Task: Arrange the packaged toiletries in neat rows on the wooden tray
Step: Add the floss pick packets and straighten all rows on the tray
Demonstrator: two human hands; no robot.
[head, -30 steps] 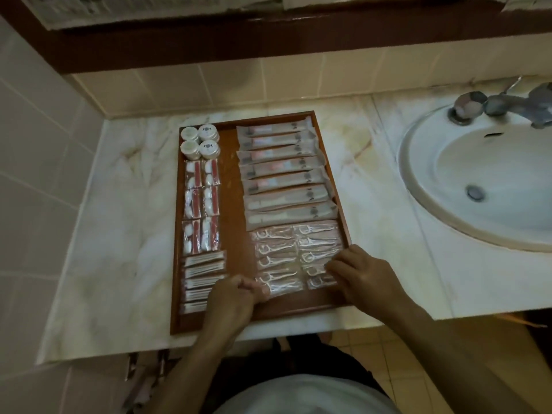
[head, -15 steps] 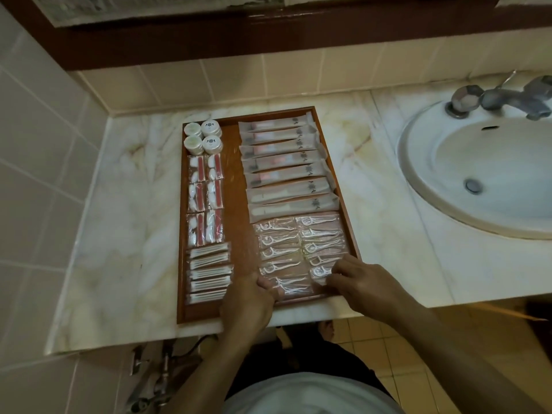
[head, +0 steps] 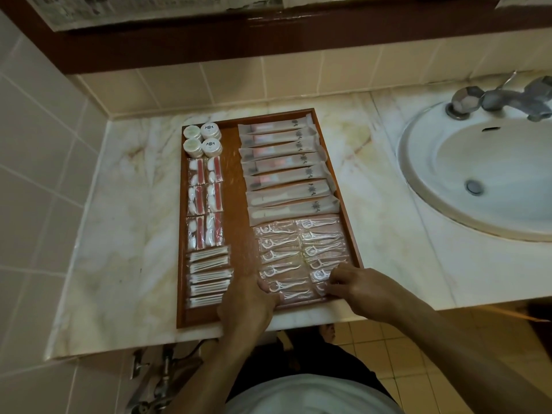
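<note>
— Which step was in hand?

— The last tidying, I'd judge. The wooden tray (head: pixel 233 174) on the marble counter (head: pixel 119 234) was already filled: white tubs (head: pixel 203 138) at its far left corner, cotton packets (head: pixel 205 201) and swab packets (head: pixel 209 276) below them, long sachets (head: pixel 286 168) down its right half. Only the floss-pick packets (head: pixel 298 252) at the tray's near right end were being squared.

— And the hands?

— Both sat at the tray's near edge, one at each end of the nearest floss-pick rows. The left hand (head: pixel 248 306) had its fingers curled, tips against the left ends of the packets. The right hand (head: pixel 355 285) had fingers bent onto the right ends; whether it pinched a packet or merely pressed, I couldn't tell, as the knuckles hid it.

— Next move?

— Probably a gentle inward nudge from both sides, light enough not to ruffle the rows above.
</note>
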